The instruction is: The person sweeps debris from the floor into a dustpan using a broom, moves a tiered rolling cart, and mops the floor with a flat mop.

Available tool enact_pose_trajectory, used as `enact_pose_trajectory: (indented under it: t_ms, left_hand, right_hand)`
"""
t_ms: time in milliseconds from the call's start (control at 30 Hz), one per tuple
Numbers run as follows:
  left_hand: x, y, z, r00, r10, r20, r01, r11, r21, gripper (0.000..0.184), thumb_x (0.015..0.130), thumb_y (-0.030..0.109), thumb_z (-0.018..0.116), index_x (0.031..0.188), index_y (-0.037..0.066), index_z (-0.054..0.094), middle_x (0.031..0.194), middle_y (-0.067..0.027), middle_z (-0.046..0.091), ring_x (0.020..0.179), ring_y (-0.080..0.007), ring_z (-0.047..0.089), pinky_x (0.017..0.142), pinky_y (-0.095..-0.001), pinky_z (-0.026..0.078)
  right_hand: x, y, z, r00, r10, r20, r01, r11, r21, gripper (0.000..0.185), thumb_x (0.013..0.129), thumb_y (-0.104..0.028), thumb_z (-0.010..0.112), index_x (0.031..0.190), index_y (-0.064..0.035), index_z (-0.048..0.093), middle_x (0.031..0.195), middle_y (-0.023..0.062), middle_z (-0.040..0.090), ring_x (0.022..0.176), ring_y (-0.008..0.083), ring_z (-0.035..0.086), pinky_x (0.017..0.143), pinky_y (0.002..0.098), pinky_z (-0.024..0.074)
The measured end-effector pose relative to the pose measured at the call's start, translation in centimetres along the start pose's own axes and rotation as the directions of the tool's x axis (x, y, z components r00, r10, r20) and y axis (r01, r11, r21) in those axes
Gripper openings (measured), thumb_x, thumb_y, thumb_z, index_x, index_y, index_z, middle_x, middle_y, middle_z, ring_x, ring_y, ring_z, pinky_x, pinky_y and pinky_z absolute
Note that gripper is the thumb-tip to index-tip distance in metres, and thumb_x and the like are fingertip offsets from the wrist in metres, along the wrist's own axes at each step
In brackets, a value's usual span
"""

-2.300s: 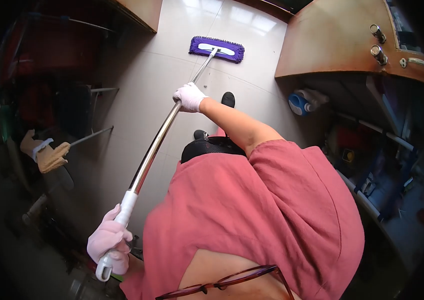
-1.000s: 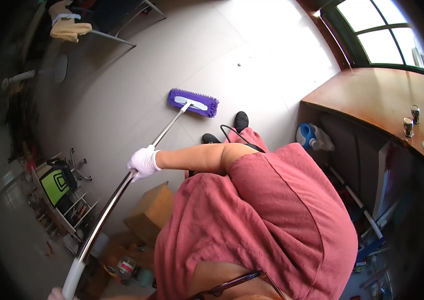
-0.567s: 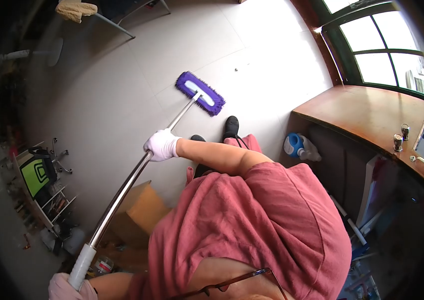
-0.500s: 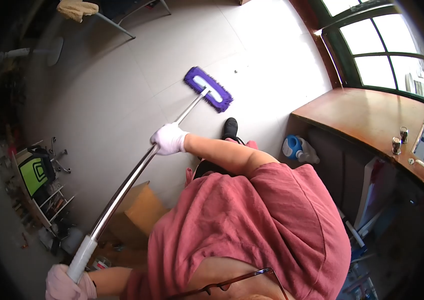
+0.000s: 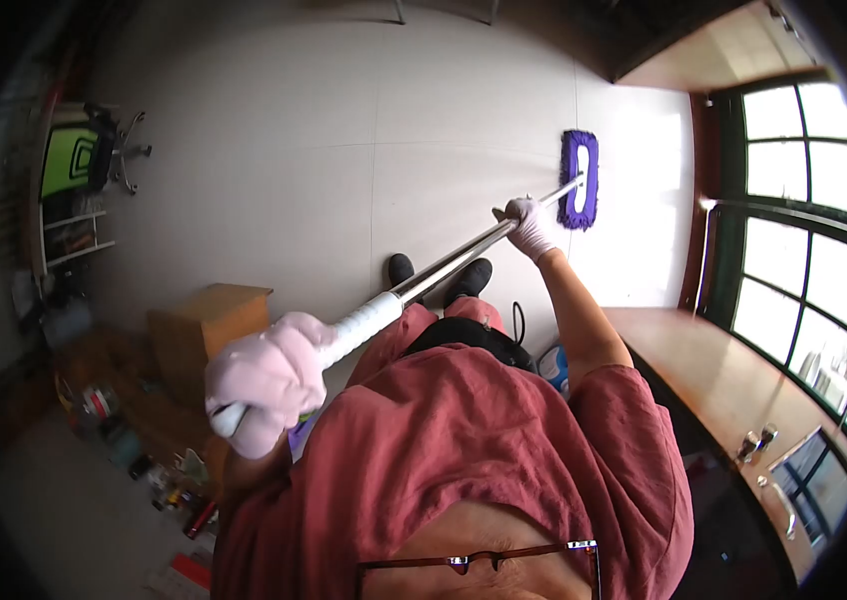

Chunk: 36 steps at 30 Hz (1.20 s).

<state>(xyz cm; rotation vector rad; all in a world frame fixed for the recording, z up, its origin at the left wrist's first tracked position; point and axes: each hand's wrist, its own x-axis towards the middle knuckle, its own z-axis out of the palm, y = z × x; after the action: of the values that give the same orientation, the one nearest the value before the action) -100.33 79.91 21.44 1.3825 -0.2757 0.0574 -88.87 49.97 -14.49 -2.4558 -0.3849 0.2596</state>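
A flat mop (image 5: 464, 249) with a long metal pole slants across the head view. Its purple fringed head (image 5: 590, 190), with a white plate on top, lies on the pale tiled floor toward the right. My left hand (image 5: 269, 378), in a pale pink glove, is closed round the white grip at the upper end of the pole, close to my body. The rounded tip of the handle pokes out below that fist. Farther down the shaft, my right hand (image 5: 528, 230), also gloved, is wrapped round the metal, its arm stretched forward.
A wooden counter (image 5: 684, 370) with a sink runs along the right under windows (image 5: 804, 230). On the left are a brown box (image 5: 206, 325), a green-backed chair (image 5: 71, 160) and cluttered small items. A blue-and-white container (image 5: 552, 365) sits beside my legs.
The mop head has swung right across the floor toward the windows. My right hand has moved right with the pole, and my left hand has come up and inward. My view has turned.
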Motion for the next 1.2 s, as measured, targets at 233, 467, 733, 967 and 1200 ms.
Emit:
enact_pose_trajectory:
  t_ms: [233, 467, 733, 967, 1200]
  left_hand:
    - [-7.2, 4.1, -5.6, 0.913, 0.009, -0.407, -0.143, 0.943, -0.3, 0.04, 0.087, 0.053, 0.046, 0.088, 0.013, 0.05, 0.058, 0.003, 0.039, 0.056, -0.0127, 0.033, 0.084, -0.0401, 0.035]
    - [-17.0, 13.1, -15.4, 0.697, 0.19, -0.691, -0.257, 0.966, 0.006, 0.029, 0.094, 0.035, 0.04, 0.085, 0.01, 0.052, 0.058, -0.0005, 0.046, 0.056, -0.0111, 0.039, 0.064, -0.0312, 0.031]
    - [-26.3, 21.4, -21.2, 0.499, 0.483, -0.719, -0.299, 0.875, 0.38, 0.031, 0.092, 0.035, 0.038, 0.069, 0.015, 0.043, 0.053, 0.0042, 0.04, 0.047, -0.0089, 0.037, 0.053, -0.0288, 0.032]
    - [-23.9, 19.5, -22.8, 0.468, 0.55, -0.692, -0.242, 0.833, 0.498, 0.03, 0.091, 0.031, 0.038, 0.065, 0.016, 0.042, 0.057, 0.0048, 0.042, 0.05, -0.0102, 0.04, 0.052, -0.0289, 0.035]
    - [-29.6, 16.9, -26.2, 0.722, 0.456, -0.52, 0.646, -0.714, 0.27, 0.018, 0.091, 0.02, 0.045, 0.086, 0.012, 0.06, 0.085, -0.0033, 0.06, 0.079, -0.0196, 0.058, 0.073, -0.0345, 0.047]
  right_hand:
    - [0.1, -9.7, 1.7, 0.961, -0.173, 0.214, 0.196, 0.977, -0.089, 0.012, 0.071, -0.019, 0.058, 0.063, -0.0097, 0.059, 0.065, 0.0128, 0.06, 0.069, 0.0358, 0.059, 0.068, 0.0461, 0.0465]
    - [2.1, -26.4, 7.3, 0.835, -0.364, 0.412, 0.378, 0.924, 0.05, 0.016, 0.069, -0.026, 0.062, 0.068, -0.01, 0.061, 0.069, 0.0115, 0.062, 0.074, 0.0335, 0.06, 0.07, 0.044, 0.0471]
    - [5.4, -44.4, 17.9, 0.599, -0.6, 0.53, 0.583, 0.781, 0.224, 0.024, 0.071, -0.034, 0.064, 0.071, -0.01, 0.062, 0.074, 0.0115, 0.063, 0.077, 0.0345, 0.061, 0.072, 0.0444, 0.0471]
    - [9.3, -53.3, 27.1, 0.393, -0.684, 0.614, 0.682, 0.665, 0.305, 0.023, 0.07, -0.038, 0.062, 0.075, -0.0155, 0.067, 0.074, 0.0079, 0.065, 0.079, 0.0287, 0.063, 0.079, 0.0414, 0.0452]
    - [12.8, -51.6, 29.3, 0.466, -0.696, 0.547, 0.707, 0.664, 0.242, 0.023, 0.071, -0.038, 0.06, 0.074, -0.0158, 0.067, 0.076, 0.009, 0.066, 0.082, 0.0292, 0.063, 0.082, 0.0453, 0.0436]
